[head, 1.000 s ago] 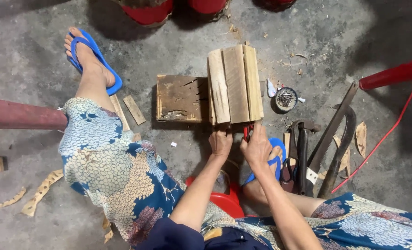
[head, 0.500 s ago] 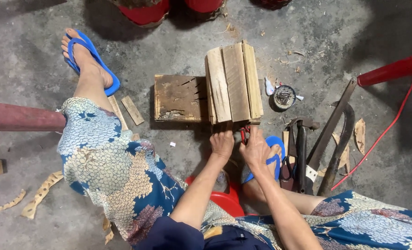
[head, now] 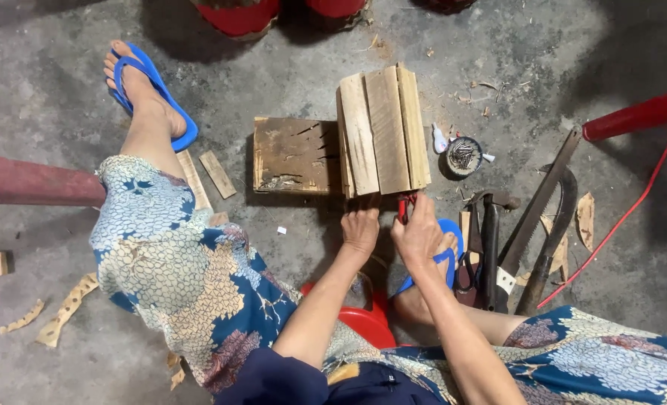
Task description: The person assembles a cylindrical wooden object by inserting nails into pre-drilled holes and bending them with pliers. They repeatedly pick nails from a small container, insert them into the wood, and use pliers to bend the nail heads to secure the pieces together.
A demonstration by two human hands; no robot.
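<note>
Centrally, the right hand [head: 421, 234] is shown closed around a small red-handled tool [head: 402, 207], whose kind cannot be told, held at the near end of a bundle of pale upright wooden slats [head: 383, 131]. The left hand [head: 360, 229] is pressed with curled fingers against the same near end; whether anything is gripped there cannot be told. The bundle is set on the grey concrete floor [head: 288, 67], touching a dark weathered wooden block [head: 292, 155]. The slats are judged stiff, light and splintery, best held by the flat sides rather than the rough ends. To the right lie a small round tin of nails [head: 464, 156], a hammer [head: 491, 232] and a handsaw [head: 536, 206]. Compared with the earlier frames, both hands and the bundle are nearly unchanged.
</note>
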